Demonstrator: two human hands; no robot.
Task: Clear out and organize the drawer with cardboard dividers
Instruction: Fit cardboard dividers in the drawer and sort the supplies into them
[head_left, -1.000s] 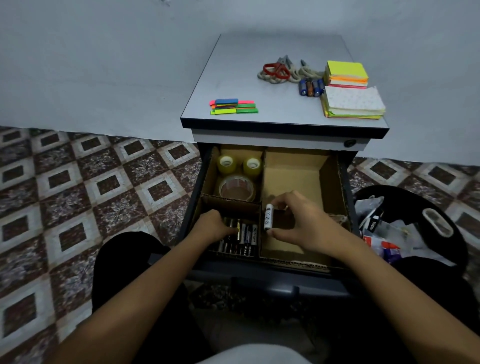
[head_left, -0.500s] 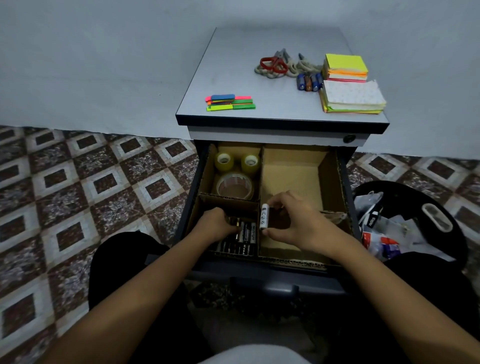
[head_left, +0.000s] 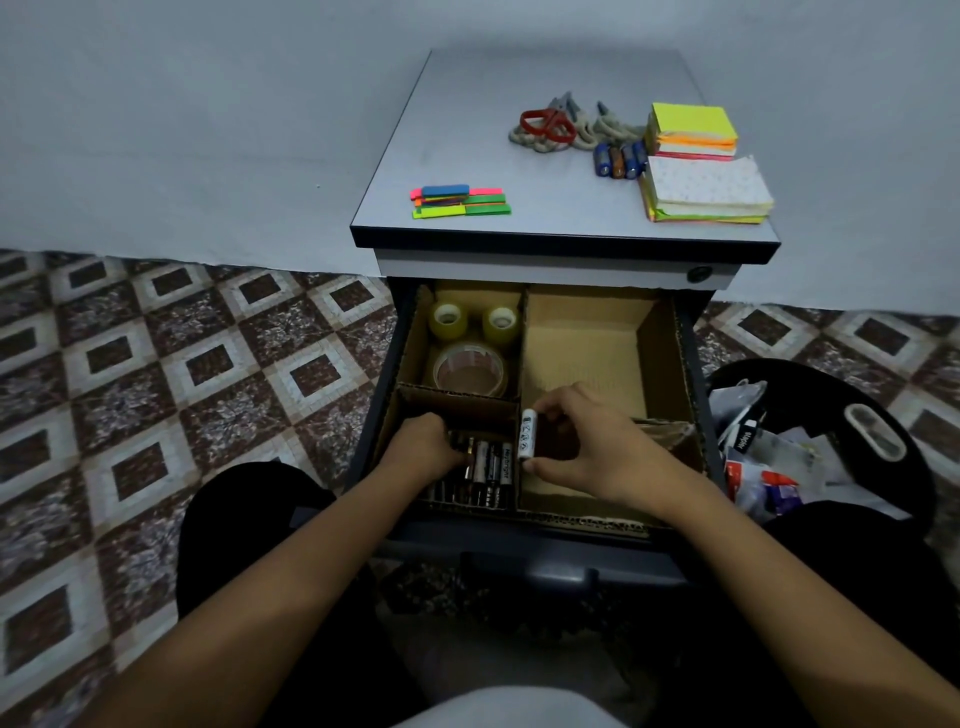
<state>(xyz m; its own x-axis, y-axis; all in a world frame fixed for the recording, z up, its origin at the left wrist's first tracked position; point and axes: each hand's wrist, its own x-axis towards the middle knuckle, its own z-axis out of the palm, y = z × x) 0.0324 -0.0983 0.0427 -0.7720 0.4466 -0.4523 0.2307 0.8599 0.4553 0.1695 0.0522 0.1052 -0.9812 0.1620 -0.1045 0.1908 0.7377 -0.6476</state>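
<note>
The open drawer (head_left: 693, 374) holds cardboard dividers (head_left: 521, 358). Three tape rolls (head_left: 470, 369) sit in the back-left compartment. A row of dark batteries (head_left: 488, 465) lies in the front-left compartment, and my left hand (head_left: 423, 444) rests on their left end with fingers curled. My right hand (head_left: 587, 441) pinches a white battery (head_left: 527, 434) between thumb and fingers, just over the divider at the right edge of the battery row. The large right compartment shows a bare cardboard floor behind my right hand.
On the cabinet top (head_left: 467, 130) lie coloured sticky flags (head_left: 460, 201), red-handled scissors on rope (head_left: 550, 127), several batteries (head_left: 618, 160) and two stacks of note paper (head_left: 701, 166). A black bin (head_left: 831, 441) full of rubbish stands to the right on the tiled floor.
My right hand has carried the white battery slightly left and down toward the battery row. My left hand stays on the batteries.
</note>
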